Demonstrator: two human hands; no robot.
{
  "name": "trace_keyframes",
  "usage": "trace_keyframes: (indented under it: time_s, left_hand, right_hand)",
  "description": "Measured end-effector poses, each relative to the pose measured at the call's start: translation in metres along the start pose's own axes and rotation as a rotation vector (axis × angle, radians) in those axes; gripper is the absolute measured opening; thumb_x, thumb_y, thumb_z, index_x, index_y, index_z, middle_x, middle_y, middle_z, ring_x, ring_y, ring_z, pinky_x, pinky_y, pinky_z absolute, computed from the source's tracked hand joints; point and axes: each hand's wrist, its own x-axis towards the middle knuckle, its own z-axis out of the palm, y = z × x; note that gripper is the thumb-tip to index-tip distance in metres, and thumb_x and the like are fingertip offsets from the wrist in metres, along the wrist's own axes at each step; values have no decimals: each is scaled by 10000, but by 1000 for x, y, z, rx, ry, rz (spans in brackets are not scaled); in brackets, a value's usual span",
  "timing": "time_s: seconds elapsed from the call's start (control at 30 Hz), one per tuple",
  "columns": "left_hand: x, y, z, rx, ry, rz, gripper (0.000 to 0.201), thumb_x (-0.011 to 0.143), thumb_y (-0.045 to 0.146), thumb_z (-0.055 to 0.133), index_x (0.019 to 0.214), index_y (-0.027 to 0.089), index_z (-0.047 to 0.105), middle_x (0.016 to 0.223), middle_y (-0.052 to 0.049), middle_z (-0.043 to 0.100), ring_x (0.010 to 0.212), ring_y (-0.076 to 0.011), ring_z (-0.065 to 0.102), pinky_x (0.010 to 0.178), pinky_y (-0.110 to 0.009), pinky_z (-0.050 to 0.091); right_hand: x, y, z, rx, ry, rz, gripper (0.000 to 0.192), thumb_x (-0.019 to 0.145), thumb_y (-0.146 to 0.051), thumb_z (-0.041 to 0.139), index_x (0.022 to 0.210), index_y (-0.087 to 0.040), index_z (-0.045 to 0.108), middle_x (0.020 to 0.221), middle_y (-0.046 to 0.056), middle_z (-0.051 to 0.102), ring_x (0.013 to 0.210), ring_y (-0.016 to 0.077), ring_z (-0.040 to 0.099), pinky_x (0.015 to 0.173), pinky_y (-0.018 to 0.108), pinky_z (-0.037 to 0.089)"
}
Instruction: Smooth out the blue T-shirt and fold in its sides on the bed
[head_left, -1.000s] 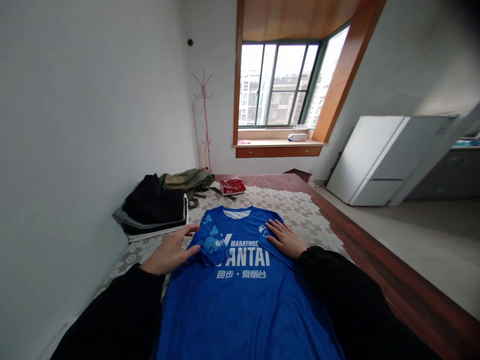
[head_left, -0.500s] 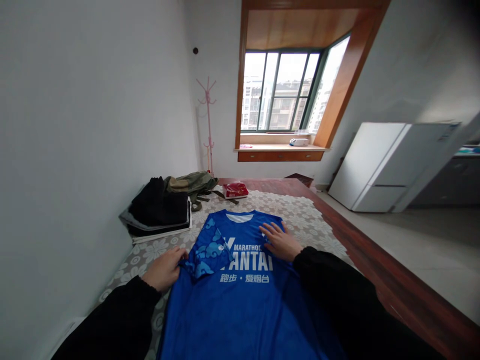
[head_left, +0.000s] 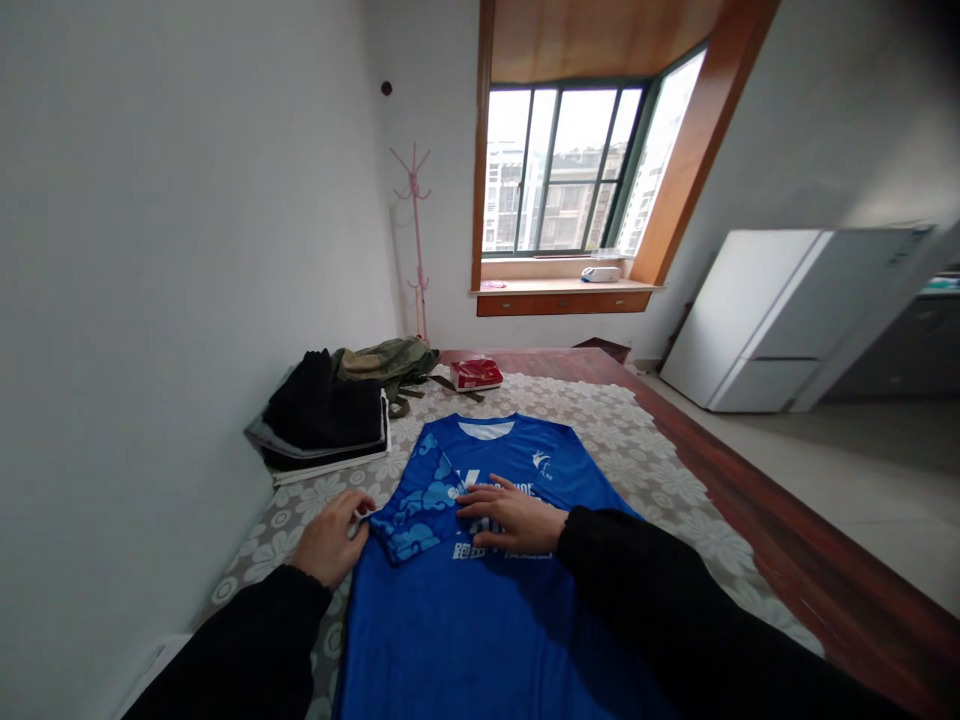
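On lace-patterned bed cover, centre and near: blue T-shirt, front up, collar toward far end, white lettering across chest, hem running off near edge of view.

Left sleeve — cloud-printed, folded inward over chest, lying flat on shirt body.

Left hand: at shirt's left edge, fingers curled together, grip pinching sleeve hem at the fold's outer corner; apparently placed so as to keep that edge taut and straight.

Right hand: palm down on chest lettering, fingers spread and pointing left toward folded sleeve, fingertips just beside it; holds nothing, presses fabric flat — likely anchoring shirt body so the fold does not drag it sideways.

Both arms in black sleeves, reaching in from near edge.

Far left on bed, against wall: stack of dark folded clothes, well apart from shirt. Beside it, farther: olive-green bag, straps trailing. Right of that: red packet.

Beyond bed: pink coat stand in corner, window with wooden sill, small white object on sill — too small to tell. Right, across floor: white refrigerator.

Right sleeve of shirt: not folded, lying spread.
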Motion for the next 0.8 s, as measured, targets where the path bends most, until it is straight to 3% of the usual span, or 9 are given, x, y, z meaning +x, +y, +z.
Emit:
trace_keyframes:
  time_s: [0.13,0.23,0.33,0.47,0.67,0.8]
  left_hand:
    - [-1,2,1,34,-10,150,160,893,182,464,923,242,609,1014,-65,648,987,-279,622,875,-408,460]
    - [-2,4,0,61,35,142,133,835,144,499,879,237,584,1006,-73,641,1007,-291,611,885,-418,459]
    - [-2,5,0,69,64,137,122,796,124,526,830,237,557,966,-76,638,990,-302,607,873,-427,463]
    - [-1,4,0,58,77,139,126,808,108,530,810,233,544,943,-77,640,971,-301,608,869,-435,468]
    - [0,0,3,30,37,213,241,884,71,485,1008,219,628,1054,-78,658,1035,-280,605,919,-426,470]
    - [-1,-5,5,53,11,256,296,912,59,503,1021,235,714,1039,-66,669,1018,-281,616,892,-434,482]
  right_hand:
    - [40,4,-15,-118,99,-4,402,1027,-436,523,1346,-222,643,1380,128,642,1322,316,556,1194,533,336]
    - [85,12,-14,-179,124,114,470,1040,-386,466,1454,-179,549,1503,139,543,1383,308,502,1172,461,388]
    - [125,23,-3,-195,117,250,551,1064,-405,386,1559,-165,416,1625,118,402,1494,341,356,1228,533,301]
    - [156,32,18,-208,114,306,605,1071,-435,332,1602,-145,329,1675,110,298,1559,379,181,1251,649,147]
    - [166,38,23,-230,124,296,600,1073,-441,306,1621,-196,288,1694,62,254,1579,346,106,1259,657,54]
    - [162,35,21,-286,180,165,588,1065,-452,350,1583,-174,372,1664,84,334,1580,293,138,1287,574,31]
